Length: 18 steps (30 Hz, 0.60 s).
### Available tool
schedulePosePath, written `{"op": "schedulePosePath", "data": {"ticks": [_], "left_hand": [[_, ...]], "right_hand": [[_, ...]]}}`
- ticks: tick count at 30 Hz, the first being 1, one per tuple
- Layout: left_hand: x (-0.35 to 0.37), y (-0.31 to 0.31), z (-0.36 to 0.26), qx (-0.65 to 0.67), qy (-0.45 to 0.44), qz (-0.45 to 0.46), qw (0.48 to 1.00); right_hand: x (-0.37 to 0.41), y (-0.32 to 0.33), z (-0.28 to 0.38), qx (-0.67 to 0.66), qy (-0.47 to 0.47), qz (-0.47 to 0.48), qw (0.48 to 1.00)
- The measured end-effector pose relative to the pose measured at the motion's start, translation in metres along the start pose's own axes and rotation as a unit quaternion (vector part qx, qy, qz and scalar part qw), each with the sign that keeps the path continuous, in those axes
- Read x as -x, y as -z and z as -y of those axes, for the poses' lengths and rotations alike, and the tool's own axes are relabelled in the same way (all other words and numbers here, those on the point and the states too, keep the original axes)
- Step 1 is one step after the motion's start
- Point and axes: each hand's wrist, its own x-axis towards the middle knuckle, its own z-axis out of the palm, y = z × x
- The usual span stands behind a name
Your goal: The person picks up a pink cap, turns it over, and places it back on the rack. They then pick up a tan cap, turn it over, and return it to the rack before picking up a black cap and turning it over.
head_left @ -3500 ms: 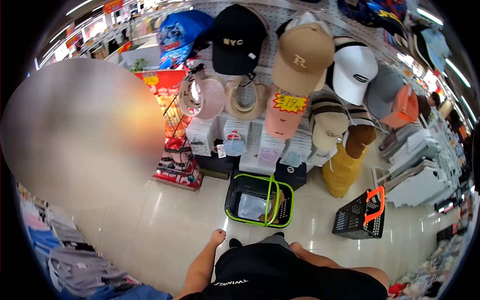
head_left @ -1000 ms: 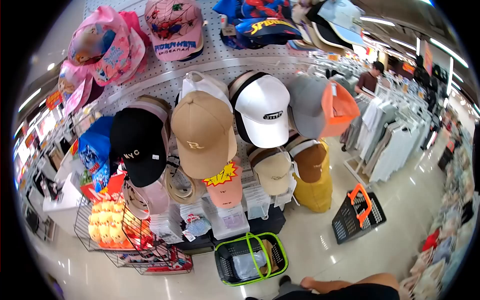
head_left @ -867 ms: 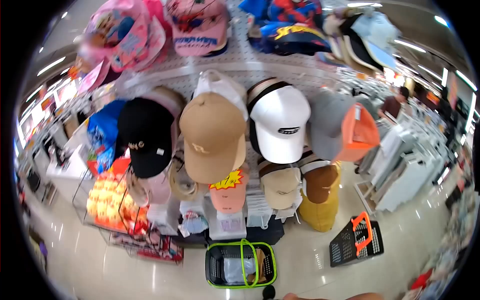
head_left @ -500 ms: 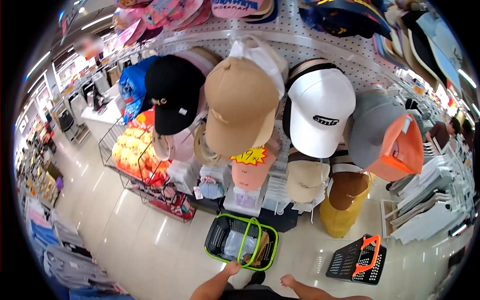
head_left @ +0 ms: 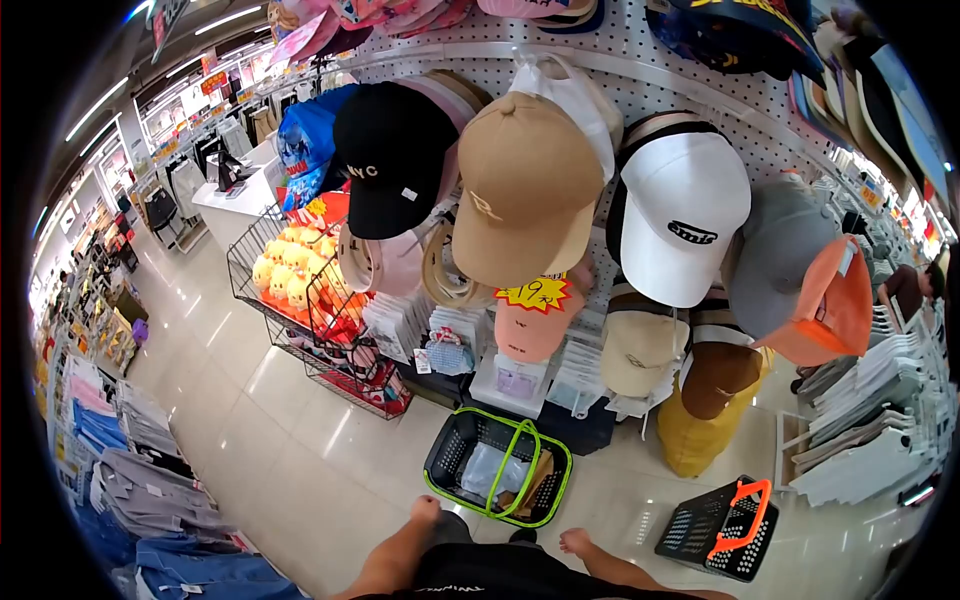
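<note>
A black shopping basket with a lime-green rim and handles (head_left: 429, 486) stands on the floor just ahead of my feet. In it lie a clear plastic package (head_left: 490, 468) and something brown. My left hand (head_left: 426, 508) is beside the basket's near left corner, apart from the handle, its fingers loosely curled around nothing visible. To the right of the basket hangs my right hand (head_left: 574, 541), also curled and holding nothing I can see. Caps hang on the rack in front, among them a beige cap (head_left: 528, 185), a white cap (head_left: 680, 215) and a black cap (head_left: 390, 160).
Another black basket with an orange handle (head_left: 740, 520) stands on the floor at right. A wire bin of yellow plush toys (head_left: 300, 270) is at left. Clothes (head_left: 150, 490) hang at lower left, and shirts on hangers (head_left: 860, 410) at right. A person (head_left: 910, 290) is at far right.
My left hand has let go of the green basket handle and drawn back to the left. The view has shifted, so the rack appears further right. My right hand stays low.
</note>
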Motion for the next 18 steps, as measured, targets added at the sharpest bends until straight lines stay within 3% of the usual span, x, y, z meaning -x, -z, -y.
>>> {"op": "schedulePosePath", "data": {"ticks": [5, 7, 10, 14, 15, 16, 17, 18], "left_hand": [[-0.029, 0.051, 0.043, 0.004, 0.022, -0.053, 0.998], [-0.053, 0.057, 0.052, 0.077, 0.03, -0.045, 0.996], [-0.064, 0.078, 0.013, 0.066, 0.03, -0.006, 0.997], [-0.138, 0.093, -0.01, 0.071, -0.026, 0.058, 0.995], [-0.16, 0.096, -0.021, 0.068, -0.082, 0.069, 0.992], [-0.175, 0.099, -0.031, 0.067, -0.137, 0.082, 0.985], [-0.178, 0.115, -0.053, 0.144, -0.117, 0.156, 0.97], [-0.185, 0.129, -0.071, 0.153, -0.137, 0.16, 0.966]], "right_hand": [[-0.017, -0.03, 0.012, 0.033, 0.007, -0.019, 0.999], [-0.022, -0.039, 0.019, 0.029, 0.011, -0.037, 0.999], [-0.036, -0.055, 0.034, 0.025, -0.028, -0.069, 0.997], [-0.059, -0.109, 0.042, 0.038, -0.06, -0.062, 0.996], [-0.072, -0.119, 0.044, 0.045, -0.055, -0.048, 0.996], [-0.122, -0.133, 0.01, 0.32, 0.124, -0.016, 0.939], [-0.144, -0.151, -0.006, 0.287, 0.34, -0.017, 0.895], [-0.095, -0.172, 0.053, 0.383, 0.298, -0.006, 0.875]]}}
